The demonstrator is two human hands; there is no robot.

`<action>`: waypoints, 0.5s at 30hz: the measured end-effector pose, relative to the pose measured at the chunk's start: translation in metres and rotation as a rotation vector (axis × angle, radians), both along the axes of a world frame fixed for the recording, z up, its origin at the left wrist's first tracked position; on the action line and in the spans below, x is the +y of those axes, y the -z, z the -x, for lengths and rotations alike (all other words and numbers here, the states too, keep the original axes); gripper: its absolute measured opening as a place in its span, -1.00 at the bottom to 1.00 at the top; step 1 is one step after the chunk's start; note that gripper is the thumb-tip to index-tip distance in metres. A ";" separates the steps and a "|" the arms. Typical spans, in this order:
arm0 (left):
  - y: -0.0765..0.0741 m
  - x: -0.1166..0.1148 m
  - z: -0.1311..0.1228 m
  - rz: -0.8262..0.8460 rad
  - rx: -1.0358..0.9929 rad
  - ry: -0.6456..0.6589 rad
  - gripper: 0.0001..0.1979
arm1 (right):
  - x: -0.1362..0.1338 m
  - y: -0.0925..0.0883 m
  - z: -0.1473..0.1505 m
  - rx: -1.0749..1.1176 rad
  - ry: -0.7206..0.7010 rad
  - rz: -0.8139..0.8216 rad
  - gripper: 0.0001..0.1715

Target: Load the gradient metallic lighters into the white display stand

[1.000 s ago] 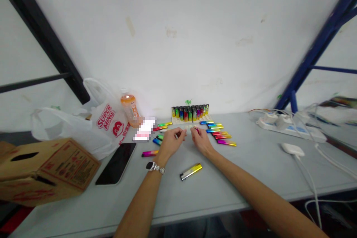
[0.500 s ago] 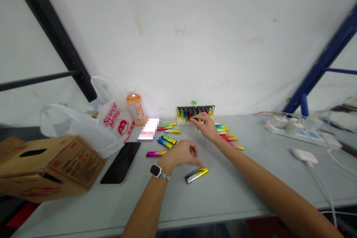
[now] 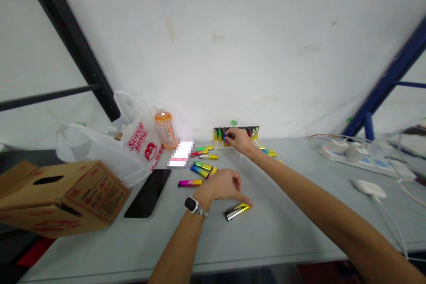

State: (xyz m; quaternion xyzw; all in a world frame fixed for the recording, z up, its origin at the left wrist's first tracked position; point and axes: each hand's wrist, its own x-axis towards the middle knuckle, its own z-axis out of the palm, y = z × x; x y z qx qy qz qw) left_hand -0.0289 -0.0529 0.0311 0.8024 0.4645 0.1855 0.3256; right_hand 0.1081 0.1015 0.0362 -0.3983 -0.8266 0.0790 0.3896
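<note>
My right hand (image 3: pixel 240 141) reaches to the far side of the table with fingers pinched at the front of a tray (image 3: pixel 218 144) of upright lighters. Between its fingertips is a small purple and orange lighter (image 3: pixel 226 139), mostly hidden by the hand. My left hand (image 3: pixel 226 185), wearing a watch (image 3: pixel 196 207), hovers nearer me. One finger stretches out to the yellow end of a silver-and-yellow lighter (image 3: pixel 237 211) lying flat; the other fingers curl loosely. Left of it lie several loose lighters, among them a pink-purple one (image 3: pixel 189 183) and a blue-yellow one (image 3: pixel 199 171).
At left stand a cardboard box (image 3: pixel 96 191), a white plastic bag (image 3: pixel 109 151) and an orange drink bottle (image 3: pixel 165 128). A phone (image 3: pixel 148 194) lies beside the box. More lighters (image 3: pixel 270 152) lie beyond my right forearm. Right are a power strip (image 3: pixel 366 159) and white charger (image 3: pixel 370 187).
My right hand has moved left along the front of the lighter tray. My left finger has come down to the end of the silver-and-yellow lighter. The view has shifted slightly.
</note>
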 end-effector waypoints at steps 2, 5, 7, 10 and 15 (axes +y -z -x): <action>-0.001 -0.001 -0.003 0.031 0.034 0.017 -0.60 | 0.002 -0.002 0.001 -0.047 -0.013 0.003 -0.84; 0.005 0.003 -0.003 0.052 0.051 0.006 -0.68 | 0.003 -0.007 0.002 -0.116 -0.019 0.010 -0.82; 0.011 0.009 0.000 0.035 0.039 -0.027 -0.72 | 0.002 -0.009 0.002 -0.172 -0.025 -0.029 -0.79; 0.018 0.017 0.004 -0.027 0.008 -0.101 -0.72 | -0.005 -0.008 -0.001 -0.238 0.041 -0.136 -0.74; 0.020 0.025 0.004 -0.184 0.016 -0.230 -0.77 | -0.017 0.002 -0.003 -0.313 0.168 -0.189 -0.62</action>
